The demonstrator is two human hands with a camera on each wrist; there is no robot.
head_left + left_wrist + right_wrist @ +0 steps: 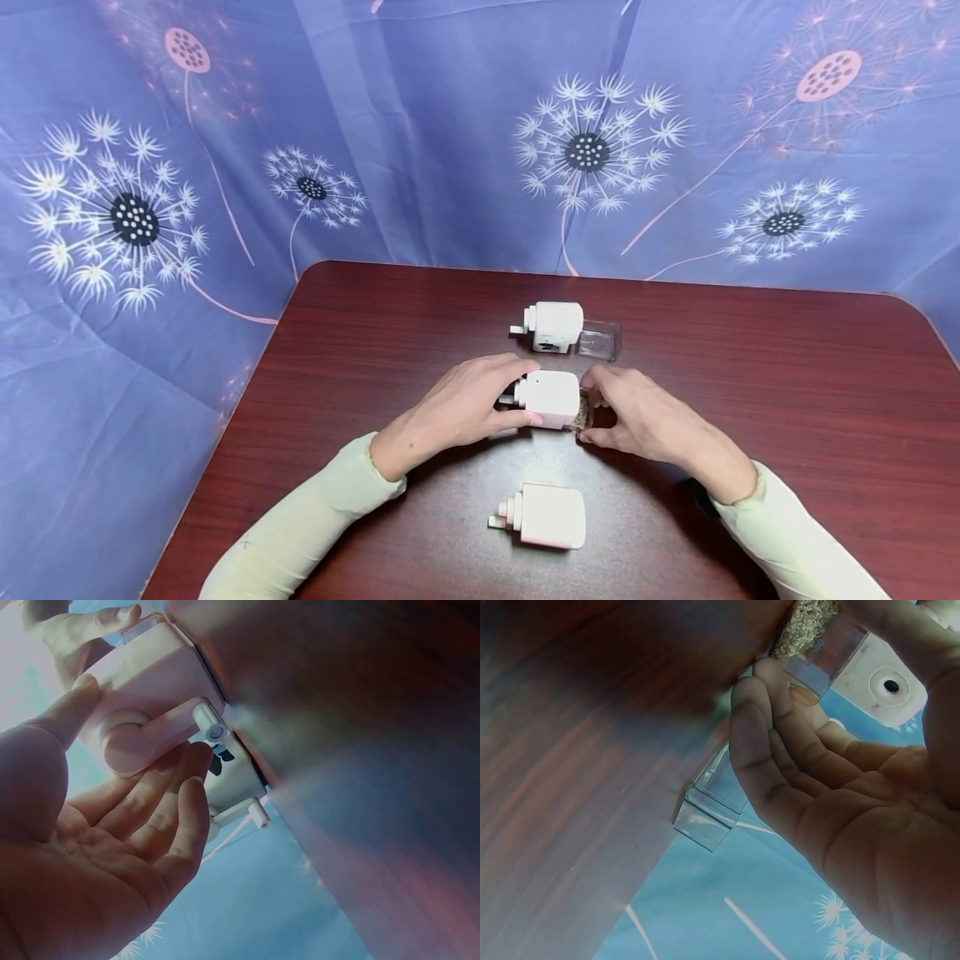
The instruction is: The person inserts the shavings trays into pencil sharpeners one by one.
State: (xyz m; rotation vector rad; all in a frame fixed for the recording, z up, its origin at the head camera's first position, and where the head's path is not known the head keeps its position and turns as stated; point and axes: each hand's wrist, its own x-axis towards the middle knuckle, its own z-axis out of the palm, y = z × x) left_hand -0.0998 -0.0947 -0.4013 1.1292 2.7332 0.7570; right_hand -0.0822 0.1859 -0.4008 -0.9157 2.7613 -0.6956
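Observation:
A white hand-crank pencil sharpener (553,398) lies in the middle of the table, its crank pointing left. My left hand (472,400) grips its body by the crank end, thumb on one side and fingers on the other. At its right end, a clear drawer (581,412) full of shavings sticks part way out. My right hand (645,414) holds this drawer between thumb and fingers. In the right wrist view the pale brown shavings (806,628) show through the clear wall. The left wrist view shows the crank (161,735) close above the left fingers.
Behind the hands lies a second white sharpener (558,325), with a clear drawer (600,340) sticking out at its right. A third sharpener (552,516) lies nearer the front. A blue dandelion-patterned cloth (450,150) hangs behind the dark red table (787,358).

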